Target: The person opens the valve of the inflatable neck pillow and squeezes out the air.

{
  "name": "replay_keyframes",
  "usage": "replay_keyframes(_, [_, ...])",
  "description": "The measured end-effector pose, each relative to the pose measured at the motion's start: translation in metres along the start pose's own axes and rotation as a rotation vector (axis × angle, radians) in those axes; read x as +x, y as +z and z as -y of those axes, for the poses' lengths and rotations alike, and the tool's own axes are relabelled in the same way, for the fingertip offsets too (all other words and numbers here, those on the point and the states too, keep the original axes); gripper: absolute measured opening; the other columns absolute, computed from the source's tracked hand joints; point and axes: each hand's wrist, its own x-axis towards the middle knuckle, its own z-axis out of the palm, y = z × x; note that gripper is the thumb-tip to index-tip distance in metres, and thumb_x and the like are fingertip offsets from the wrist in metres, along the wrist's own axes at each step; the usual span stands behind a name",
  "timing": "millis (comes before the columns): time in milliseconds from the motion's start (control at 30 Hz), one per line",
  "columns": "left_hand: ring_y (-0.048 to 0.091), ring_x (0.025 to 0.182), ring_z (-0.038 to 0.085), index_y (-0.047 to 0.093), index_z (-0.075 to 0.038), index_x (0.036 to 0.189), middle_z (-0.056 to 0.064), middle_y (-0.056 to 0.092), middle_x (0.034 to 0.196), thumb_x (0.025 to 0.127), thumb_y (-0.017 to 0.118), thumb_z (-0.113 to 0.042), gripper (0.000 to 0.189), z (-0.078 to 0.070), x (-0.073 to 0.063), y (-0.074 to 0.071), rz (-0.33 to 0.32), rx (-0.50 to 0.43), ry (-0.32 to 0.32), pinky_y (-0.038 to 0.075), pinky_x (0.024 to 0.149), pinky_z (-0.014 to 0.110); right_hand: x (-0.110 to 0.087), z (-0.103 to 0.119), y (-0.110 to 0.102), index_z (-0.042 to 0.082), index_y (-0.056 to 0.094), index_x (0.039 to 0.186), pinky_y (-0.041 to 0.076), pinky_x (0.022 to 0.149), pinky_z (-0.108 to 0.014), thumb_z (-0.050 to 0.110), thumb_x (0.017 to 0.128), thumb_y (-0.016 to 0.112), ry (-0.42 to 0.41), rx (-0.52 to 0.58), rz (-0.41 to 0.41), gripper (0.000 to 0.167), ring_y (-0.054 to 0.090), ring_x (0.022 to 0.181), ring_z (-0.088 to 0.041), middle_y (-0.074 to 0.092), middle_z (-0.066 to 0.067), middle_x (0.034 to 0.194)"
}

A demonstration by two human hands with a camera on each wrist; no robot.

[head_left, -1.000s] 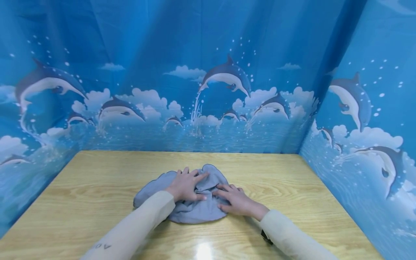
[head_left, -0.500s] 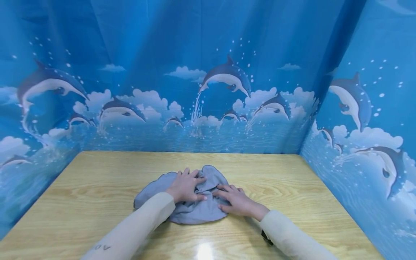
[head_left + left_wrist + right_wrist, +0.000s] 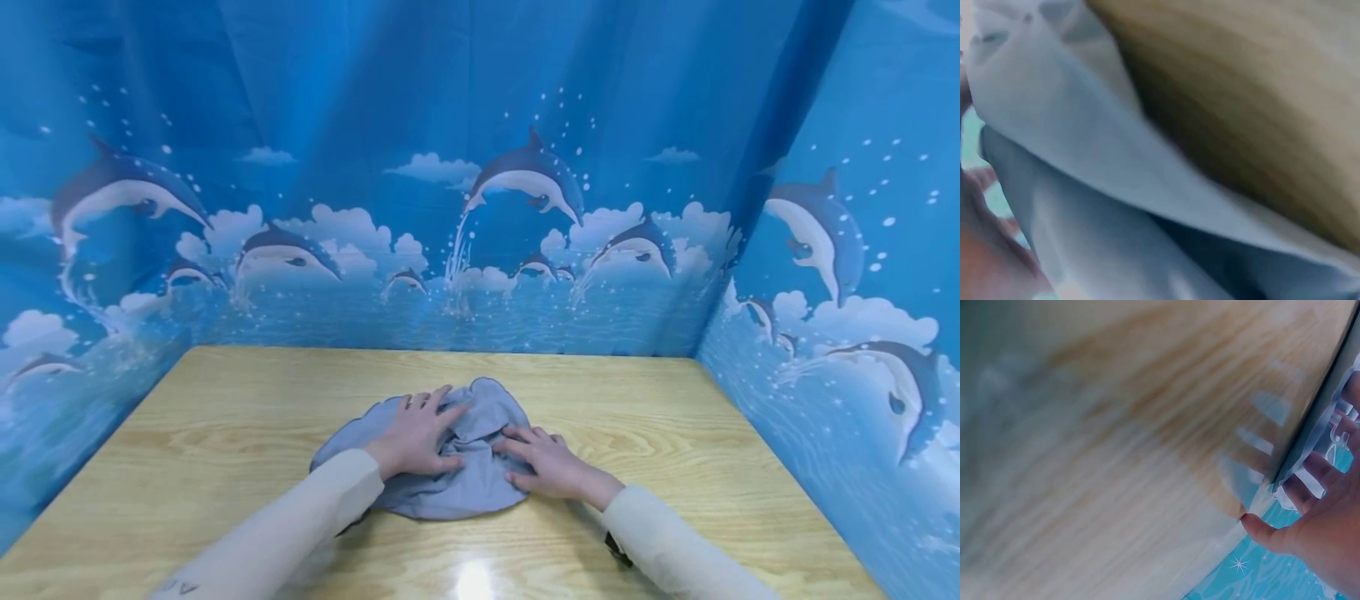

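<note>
Cloth lies rumpled on the table, its folds gathered between the two hands and a rounded flap reaching toward the far side. The left hand rests on top, fingers spread and loose, thumb apart, grasping nothing. The right hand touches the cloth's right side, fingers parted and slightly bent, with no clenched grip. Up close, the left wrist view shows two grey layers with a dark gap between them. Pale sleeves cover both forearms; a small black item shows under the right one. Behind hangs a blue curtain printed with dolphins and clouds.
</note>
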Motion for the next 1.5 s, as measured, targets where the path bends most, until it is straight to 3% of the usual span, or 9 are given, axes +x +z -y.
replay_keyframes(67, [0.026,0.131,0.046,0.035,-0.03,0.141,0.015,0.022,0.149,0.073,0.055,-0.07,0.081,-0.001,-0.005,0.0,-0.011,0.018,-0.076,0.021,0.1,0.066,0.0,0.0,0.0,0.023,0.049,0.13,0.03,0.093,-0.061,0.033,0.092,0.053,0.002,0.001,0.001,0.04,0.037,0.126,-0.039,0.036,-0.011,0.143])
replay_keyframes(233, [0.01,0.129,0.06,0.036,-0.033,0.14,0.023,0.02,0.148,0.063,0.053,-0.08,0.092,-0.006,-0.015,0.005,-0.022,0.003,-0.336,0.011,0.097,0.074,0.0,0.0,0.001,0.023,0.049,0.13,0.031,0.093,-0.06,0.033,0.091,0.053,-0.006,-0.004,-0.005,0.04,0.037,0.125,-0.039,0.036,-0.011,0.143])
replay_keyframes(333, [0.011,0.125,0.064,0.036,-0.034,0.14,0.028,0.02,0.146,0.062,0.055,-0.08,0.092,-0.009,-0.017,0.006,-0.017,-0.027,-0.413,0.014,0.093,0.076,0.0,0.0,0.001,0.022,0.049,0.129,0.031,0.092,-0.061,0.033,0.091,0.054,-0.012,-0.004,-0.011,0.04,0.038,0.125,-0.039,0.037,-0.012,0.142])
replay_keyframes(500, [0.023,0.12,0.064,0.04,-0.031,0.138,0.029,0.025,0.143,0.067,0.059,-0.073,0.085,-0.01,-0.016,0.007,-0.018,-0.049,-0.421,0.025,0.089,0.074,0.0,0.0,0.0,0.022,0.049,0.13,0.031,0.093,-0.06,0.033,0.091,0.054,-0.01,-0.005,-0.01,0.04,0.037,0.125,-0.038,0.037,-0.011,0.142])
replay_keyframes(733, [0.038,0.113,0.055,0.045,-0.031,0.135,0.024,0.036,0.137,0.07,0.058,-0.07,0.077,-0.011,-0.016,0.009,-0.051,0.022,-0.4,0.031,0.083,0.071,0.001,0.0,0.0,0.024,0.048,0.13,0.031,0.094,-0.06,0.034,0.091,0.054,-0.008,-0.02,-0.012,0.041,0.037,0.126,-0.038,0.037,-0.012,0.141])
replay_keyframes(1033, [0.04,0.111,0.053,0.05,-0.032,0.131,0.023,0.042,0.132,0.07,0.061,-0.067,0.071,-0.012,-0.014,0.012,-0.062,0.059,-0.425,0.033,0.081,0.07,0.004,0.001,0.002,0.023,0.049,0.129,0.032,0.095,-0.056,0.033,0.087,0.06,-0.023,-0.028,-0.067,0.045,0.036,0.124,-0.035,0.037,-0.013,0.139])
replay_keyframes(1333, [0.04,0.112,0.052,0.05,-0.033,0.131,0.022,0.041,0.133,0.07,0.06,-0.067,0.07,-0.013,-0.012,0.015,-0.054,0.084,-0.448,0.033,0.084,0.07,0.006,0.004,-0.004,0.017,0.04,0.136,0.03,0.099,-0.058,0.033,0.08,0.069,-0.039,-0.042,-0.157,0.066,0.028,0.13,-0.036,0.025,-0.016,0.146])
replay_keyframes(1500, [0.04,0.112,0.052,0.051,-0.033,0.13,0.022,0.041,0.132,0.071,0.06,-0.067,0.069,-0.014,-0.013,0.014,-0.058,0.088,-0.442,0.033,0.084,0.07,0.011,0.004,-0.008,0.012,0.033,0.14,0.027,0.098,-0.063,0.033,0.075,0.074,-0.043,-0.01,-0.136,0.079,0.019,0.133,-0.042,0.014,-0.021,0.149])
